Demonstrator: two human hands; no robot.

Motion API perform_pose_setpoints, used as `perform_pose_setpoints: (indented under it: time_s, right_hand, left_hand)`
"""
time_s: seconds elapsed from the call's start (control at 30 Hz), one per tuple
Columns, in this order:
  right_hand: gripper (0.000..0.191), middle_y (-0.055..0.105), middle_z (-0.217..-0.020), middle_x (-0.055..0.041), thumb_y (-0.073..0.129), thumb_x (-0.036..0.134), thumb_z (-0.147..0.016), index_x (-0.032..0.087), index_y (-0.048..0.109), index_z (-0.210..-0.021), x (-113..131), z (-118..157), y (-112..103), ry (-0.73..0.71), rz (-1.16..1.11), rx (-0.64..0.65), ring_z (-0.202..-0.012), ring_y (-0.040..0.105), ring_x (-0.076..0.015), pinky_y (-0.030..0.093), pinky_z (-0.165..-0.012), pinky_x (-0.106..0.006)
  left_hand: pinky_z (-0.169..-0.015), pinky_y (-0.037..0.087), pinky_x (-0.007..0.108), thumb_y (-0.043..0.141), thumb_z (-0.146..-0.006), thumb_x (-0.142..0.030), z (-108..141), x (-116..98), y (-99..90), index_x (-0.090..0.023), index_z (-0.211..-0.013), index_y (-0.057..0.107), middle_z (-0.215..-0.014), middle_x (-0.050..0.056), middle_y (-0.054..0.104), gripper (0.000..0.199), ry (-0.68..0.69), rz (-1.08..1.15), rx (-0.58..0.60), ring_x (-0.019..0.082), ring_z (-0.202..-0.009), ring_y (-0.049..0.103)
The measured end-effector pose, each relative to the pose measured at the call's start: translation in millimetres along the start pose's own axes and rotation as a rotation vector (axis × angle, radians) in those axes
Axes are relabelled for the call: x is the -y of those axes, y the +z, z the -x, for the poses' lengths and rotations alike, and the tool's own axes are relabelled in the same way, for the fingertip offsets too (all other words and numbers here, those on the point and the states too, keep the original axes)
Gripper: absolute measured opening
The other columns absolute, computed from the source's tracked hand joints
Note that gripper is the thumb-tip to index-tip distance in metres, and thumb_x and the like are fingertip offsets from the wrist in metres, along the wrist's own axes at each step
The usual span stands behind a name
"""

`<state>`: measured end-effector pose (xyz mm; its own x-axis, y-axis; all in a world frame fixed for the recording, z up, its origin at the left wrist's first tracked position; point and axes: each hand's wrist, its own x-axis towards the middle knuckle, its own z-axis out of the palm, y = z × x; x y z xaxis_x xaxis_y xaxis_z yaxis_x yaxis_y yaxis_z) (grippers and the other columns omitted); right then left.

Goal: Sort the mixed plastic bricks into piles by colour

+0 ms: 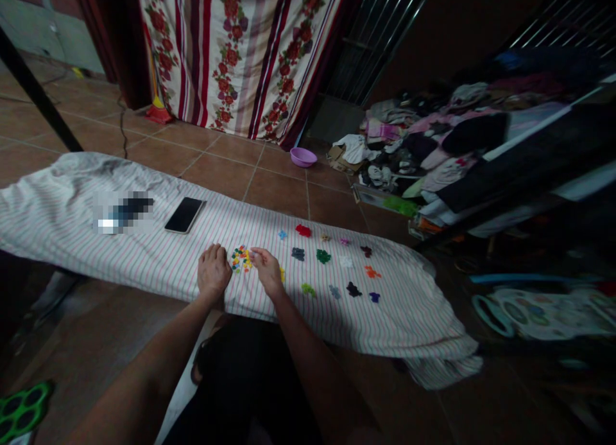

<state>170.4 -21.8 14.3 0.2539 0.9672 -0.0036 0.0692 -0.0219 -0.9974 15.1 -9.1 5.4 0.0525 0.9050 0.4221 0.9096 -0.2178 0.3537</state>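
My left hand [214,268] rests on the striped cloth, palm down with its fingers curled under; whatever is beneath them is hidden. Just right of it lies a loose pile of small mixed-colour pieces [239,259], mostly yellow, orange, green and red. At the pile's right edge my right hand [267,268] has thumb and forefinger pinched together; anything between the tips is too small to make out. A few yellow pieces [282,275] show beside the right wrist. Farther right sit small single-colour heaps, among them red [303,230], dark green [323,256], black [353,289] and orange [371,272].
The cloth [394,329] covers a long narrow surface. On its left part lie a smartphone [184,215] and a blurred-out object [124,212]. Beyond, a purple basin [303,157] stands on the tiled floor, near a large heap of clothes [423,130]. A patterned curtain [240,53] hangs behind.
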Motion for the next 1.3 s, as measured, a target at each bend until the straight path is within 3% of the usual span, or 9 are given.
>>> perform_pose_setpoints:
  time_s: [0.17,0.3,0.47,0.67,0.8,1.07,1.3]
  right_hand:
    - [0.034,0.074,-0.09,-0.0055,0.067,0.046,-0.072,0.021,0.067,-0.094,2.6,14.8,-15.5,0.09,-0.187,-0.061,-0.081,0.071,-0.0192,0.055,-0.073,-0.032]
    - [0.031,0.073,-0.087,-0.0044,0.07,0.041,-0.067,0.021,0.067,-0.09,3.2,31.9,-44.2,0.071,-0.175,-0.118,-0.083,0.071,-0.0201,0.054,-0.075,-0.032]
    - [0.026,0.073,-0.087,-0.0047,0.067,0.036,-0.065,0.02,0.067,-0.086,0.4,53.4,-102.1,0.041,-0.048,-0.285,-0.085,0.07,-0.0211,0.054,-0.08,-0.035]
    - [0.033,0.074,-0.095,-0.0107,0.056,0.037,-0.07,0.018,0.071,-0.093,-6.7,81.5,-182.4,0.029,0.29,-0.469,-0.092,0.069,-0.0257,0.054,-0.081,-0.039]
    - [0.035,0.074,-0.097,-0.0096,0.05,0.037,-0.072,0.018,0.074,-0.092,-14.3,95.9,-215.3,0.004,0.488,-0.524,-0.095,0.067,-0.0257,0.051,-0.087,-0.041]
    - [0.041,0.072,-0.095,-0.0113,0.043,0.029,-0.074,0.015,0.07,-0.101,-31.1,94.9,-229.0,-0.018,0.778,-0.628,-0.087,0.064,-0.023,0.05,-0.081,-0.036]
    - [0.039,0.07,-0.092,-0.0125,0.042,0.025,-0.071,0.014,0.068,-0.098,-37.2,84.6,-222.0,-0.071,0.769,-0.597,-0.085,0.064,-0.0231,0.05,-0.08,-0.037]
  left_hand:
    - [-0.1,0.038,0.043,0.042,-0.085,-0.017,0.8,0.8,-0.7,-0.013,-0.107,0.061,-0.123,0.016,0.062,0.029,0.005,-0.004,-0.001,0.029,-0.12,0.052]
    - [-0.101,0.037,0.044,0.043,-0.084,-0.017,1.0,2.2,-0.6,-0.015,-0.105,0.061,-0.124,0.016,0.061,0.028,-0.003,0.014,0.014,0.029,-0.122,0.051]
    - [-0.101,0.037,0.044,0.042,-0.084,-0.019,0.9,3.9,0.5,-0.015,-0.105,0.061,-0.125,0.016,0.06,0.028,-0.011,0.017,0.022,0.029,-0.122,0.05]
    - [-0.1,0.037,0.045,0.044,-0.082,-0.019,0.8,2.7,-1.7,-0.016,-0.106,0.061,-0.125,0.016,0.06,0.029,-0.015,0.034,0.027,0.03,-0.121,0.05]
    - [-0.099,0.037,0.046,0.045,-0.08,-0.018,1.0,1.5,-3.6,-0.016,-0.107,0.061,-0.124,0.016,0.06,0.031,-0.018,0.038,0.024,0.03,-0.12,0.051]
    - [-0.096,0.039,0.044,0.041,-0.084,-0.019,1.7,0.1,-4.5,-0.015,-0.107,0.06,-0.121,0.016,0.062,0.03,-0.011,-0.006,0.01,0.029,-0.116,0.054]
    - [-0.096,0.039,0.044,0.043,-0.083,-0.02,1.5,0.7,-3.2,-0.015,-0.108,0.06,-0.122,0.016,0.061,0.031,-0.015,-0.002,0.016,0.029,-0.116,0.053]
